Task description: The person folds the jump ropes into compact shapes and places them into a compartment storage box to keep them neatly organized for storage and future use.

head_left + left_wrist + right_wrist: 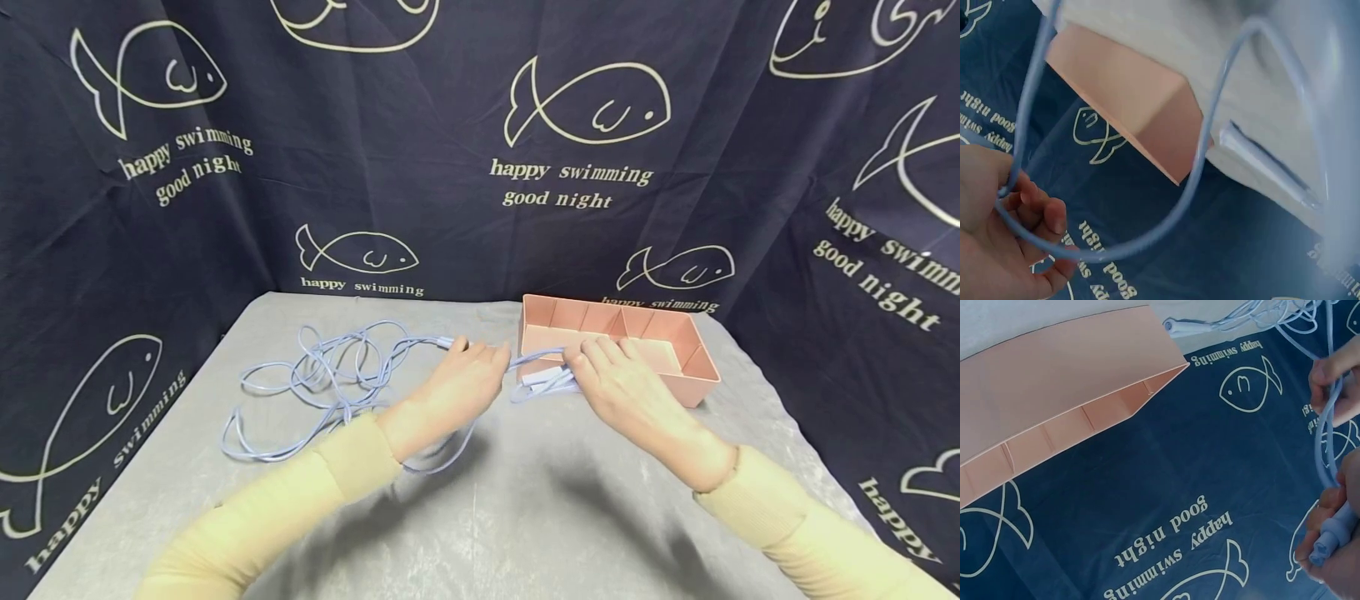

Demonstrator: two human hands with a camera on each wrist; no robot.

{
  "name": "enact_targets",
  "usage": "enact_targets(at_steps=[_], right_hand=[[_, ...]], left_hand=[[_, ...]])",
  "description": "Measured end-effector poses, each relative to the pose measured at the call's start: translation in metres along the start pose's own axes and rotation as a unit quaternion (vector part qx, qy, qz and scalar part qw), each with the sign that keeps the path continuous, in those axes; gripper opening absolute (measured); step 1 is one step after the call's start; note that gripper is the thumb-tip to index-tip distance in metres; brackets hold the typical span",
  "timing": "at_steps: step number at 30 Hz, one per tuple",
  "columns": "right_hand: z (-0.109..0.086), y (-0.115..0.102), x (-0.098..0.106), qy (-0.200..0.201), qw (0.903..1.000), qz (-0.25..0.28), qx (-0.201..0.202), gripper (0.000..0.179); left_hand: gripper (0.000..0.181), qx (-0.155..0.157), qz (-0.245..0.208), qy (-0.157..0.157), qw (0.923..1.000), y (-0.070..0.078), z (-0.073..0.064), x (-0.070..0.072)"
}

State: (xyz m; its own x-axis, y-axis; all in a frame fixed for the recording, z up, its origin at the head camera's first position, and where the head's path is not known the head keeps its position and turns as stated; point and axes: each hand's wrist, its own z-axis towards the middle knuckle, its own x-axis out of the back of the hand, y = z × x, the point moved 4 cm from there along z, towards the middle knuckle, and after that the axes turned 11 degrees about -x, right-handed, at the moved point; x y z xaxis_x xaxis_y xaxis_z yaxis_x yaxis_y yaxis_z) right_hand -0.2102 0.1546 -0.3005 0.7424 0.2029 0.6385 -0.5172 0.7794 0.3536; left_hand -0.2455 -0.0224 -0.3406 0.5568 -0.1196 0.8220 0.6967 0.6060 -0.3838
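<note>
Head view: a light blue cord (347,408) lies in loose, tangled loops on the table (480,533), in the far half toward the left edge, with more of it raised in both hands. The left hand (468,375) is above the middle of the table, its grip closed on the cord; in the left wrist view a wide loop swings out from those fingers. A plug (444,342) lies toward the far edge, just beyond this hand. The right hand (615,383) also grips the cord, and a length of it runs between the two hands. Pale ends (542,379) show beside the right fingers, in front of the box's left end; whether they touch the table cannot be told. In the right wrist view, a thick knob (1334,536) pokes out of this grip. The pink box (690,387) stands at the far right corner, partly behind the right hand, with a divider (623,323) across it. Pale yellow sleeves (352,462) cover both forearms. Behind the table hangs a dark blue cloth (450,167) printed with fish and lettering.
</note>
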Motion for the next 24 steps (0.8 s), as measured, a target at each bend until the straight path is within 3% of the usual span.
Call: enact_targets(at_steps=[7,12,17,24], right_hand=[[0.001,0.008,-0.005,0.0,0.9982,-0.029,-0.052,0.023],[0.001,0.021,-0.012,0.002,0.9927,-0.051,-0.109,0.018],[-0.005,0.031,-0.024,-0.009,0.9884,-0.062,-0.138,0.015],[-0.015,0.027,-0.039,-0.009,0.9893,-0.088,-0.116,0.013]], left_hand=[[0.016,0.0,-0.007,-0.037,0.9993,0.015,-0.009,-0.007],[0.005,-0.042,0.03,-0.052,0.9973,0.03,-0.014,-0.006],[0.005,-0.077,0.06,-0.017,0.9951,0.043,-0.015,0.003],[0.006,-0.101,0.056,0.043,0.9924,0.048,-0.006,0.023]])
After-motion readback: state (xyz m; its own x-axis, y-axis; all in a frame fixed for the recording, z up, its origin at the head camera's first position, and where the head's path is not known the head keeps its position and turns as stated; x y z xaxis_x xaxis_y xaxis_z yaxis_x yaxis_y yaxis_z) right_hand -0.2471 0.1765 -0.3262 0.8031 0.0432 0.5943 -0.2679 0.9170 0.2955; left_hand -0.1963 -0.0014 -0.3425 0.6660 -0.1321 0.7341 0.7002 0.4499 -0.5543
